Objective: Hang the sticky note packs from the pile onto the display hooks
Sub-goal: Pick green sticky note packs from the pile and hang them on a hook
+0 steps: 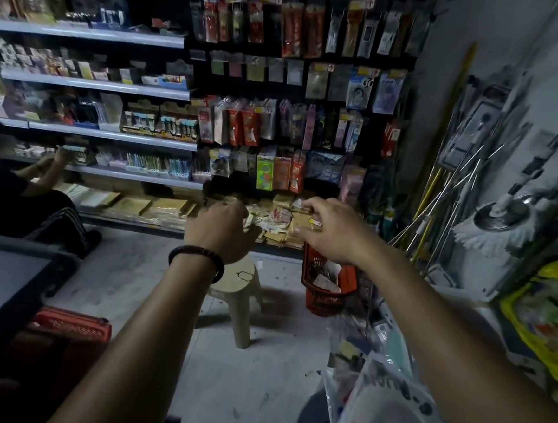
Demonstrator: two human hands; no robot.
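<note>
Reaching into the pile (275, 222), the right hand (331, 230) pinches 1 pack (315, 221); the left hand (223, 230) curls at the pile's 9 o'clock, hold unseen; display hooks (256, 59) lie toward 12 o'clock.

A handwritten "30" stands at the top of a blue hanging pack (362, 88), at about 1 o'clock. The yellow price tags (371, 3) above the hanging rows each carry a red mark like an upward arrow, with no figures legible. A plastic bag (390, 394) at 5 o'clock bears large dark letters, too blurred to read. Print on the sticky note packs (280, 216) at the centre is too small to read.
</note>
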